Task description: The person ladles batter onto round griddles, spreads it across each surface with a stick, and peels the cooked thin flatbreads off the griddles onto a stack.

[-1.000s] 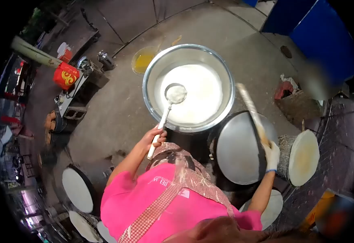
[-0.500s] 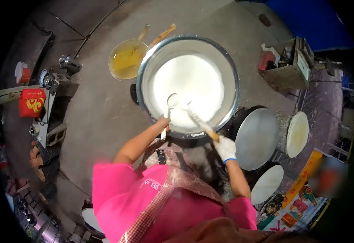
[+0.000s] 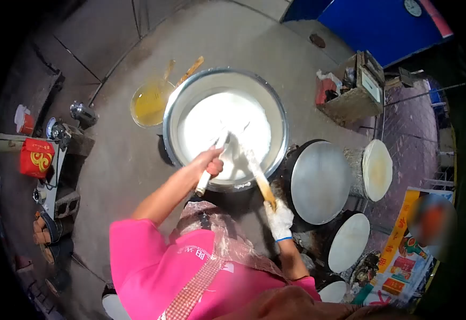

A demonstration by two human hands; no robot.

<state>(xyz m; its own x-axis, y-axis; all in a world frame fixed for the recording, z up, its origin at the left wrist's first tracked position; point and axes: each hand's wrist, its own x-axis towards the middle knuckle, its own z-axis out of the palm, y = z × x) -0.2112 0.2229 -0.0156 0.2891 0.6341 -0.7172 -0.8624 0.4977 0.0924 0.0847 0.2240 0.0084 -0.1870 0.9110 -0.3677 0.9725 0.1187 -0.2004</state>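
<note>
A large metal pot [image 3: 280, 114] of white batter [image 3: 227, 114] stands in front of me. My left hand [image 3: 207, 164] is bare and wrapped round the white handle of a ladle [image 3: 203, 182]; the ladle's head is low over or in the batter and hard to make out. My right hand [image 3: 279, 218], in a white glove with a blue cuff, grips the yellowish end of a wooden stick [image 3: 263, 184], whose batter-coated far part reaches into the pot. Right of the pot is a round grey griddle [image 3: 320, 182].
A bowl of yellow liquid [image 3: 150, 104] is left of the pot. A stack of round flatbreads [image 3: 377, 170] and another round plate [image 3: 349, 242] lie at the right. A box [image 3: 353, 104] stands behind them. A red bag [image 3: 36, 158] hangs at the far left.
The stick has swung from over the griddle into the pot. The ladle, earlier raised over the pot with batter in it, has come down to the batter. The view has shifted.
</note>
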